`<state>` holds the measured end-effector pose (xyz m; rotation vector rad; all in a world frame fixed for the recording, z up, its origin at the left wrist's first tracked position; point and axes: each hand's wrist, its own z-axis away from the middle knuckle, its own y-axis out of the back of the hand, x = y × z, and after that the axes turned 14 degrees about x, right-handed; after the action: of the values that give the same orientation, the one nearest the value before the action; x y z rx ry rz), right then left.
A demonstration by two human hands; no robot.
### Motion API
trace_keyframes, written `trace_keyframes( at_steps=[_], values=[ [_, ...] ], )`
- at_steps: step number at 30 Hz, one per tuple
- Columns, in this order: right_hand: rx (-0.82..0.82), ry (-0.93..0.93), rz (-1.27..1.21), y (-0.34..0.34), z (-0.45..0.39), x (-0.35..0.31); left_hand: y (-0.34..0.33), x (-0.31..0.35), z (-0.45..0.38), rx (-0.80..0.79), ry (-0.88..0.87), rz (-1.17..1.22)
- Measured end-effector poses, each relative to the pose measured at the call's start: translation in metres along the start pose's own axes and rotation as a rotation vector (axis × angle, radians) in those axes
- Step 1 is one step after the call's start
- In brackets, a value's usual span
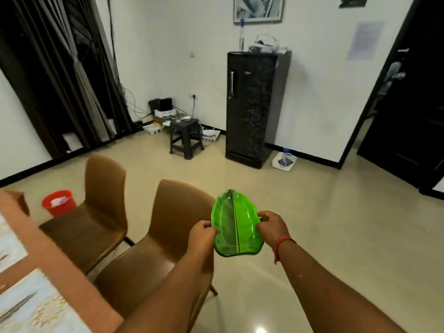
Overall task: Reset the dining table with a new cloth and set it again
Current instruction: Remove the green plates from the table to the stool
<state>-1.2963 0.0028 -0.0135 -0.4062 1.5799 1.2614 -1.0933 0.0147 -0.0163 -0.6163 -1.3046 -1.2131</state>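
Leaf-shaped green plate was held in the air beside the brown chairs — left hand and right hand each gripped one long edge, fingers curled round the rim.

Two brown chairs between hands and table.

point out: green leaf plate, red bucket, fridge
green leaf plate (230, 212): head view, on the upper blade left of the centre rib.
red bucket (60, 207): head view, on its front wall below the rim.
fridge (252, 104): head view, on the middle of its dark door.
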Motion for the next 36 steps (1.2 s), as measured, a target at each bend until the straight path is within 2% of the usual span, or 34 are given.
trace_keyframes(
  at_steps=[7,12,20,26,31,36],
  values=[
    [0.069,-0.080,-0.080,0.089,-0.154,0.027,-0.163,0.076,-0.024,-0.037,0.001,0.005],
    [0.079,-0.106,-0.119,0.091,-0.227,0.038,-0.230,0.094,-0.067,-0.012,-0.025,-0.039],
    [0.089,-0.143,-0.128,0.055,-0.386,0.032,-0.337,0.128,-0.201,-0.029,-0.012,-0.075],
    [0.142,-0.157,-0.148,0.014,-0.525,-0.017,-0.404,0.192,-0.335,-0.057,-0.025,-0.090],
    [0.071,-0.113,-0.126,-0.029,-0.620,-0.055,-0.436,0.221,-0.430,-0.013,-0.026,-0.105],
    [-0.037,-0.031,-0.120,-0.102,-0.732,-0.101,-0.456,0.244,-0.540,0.119,-0.001,-0.089]
  ],
)
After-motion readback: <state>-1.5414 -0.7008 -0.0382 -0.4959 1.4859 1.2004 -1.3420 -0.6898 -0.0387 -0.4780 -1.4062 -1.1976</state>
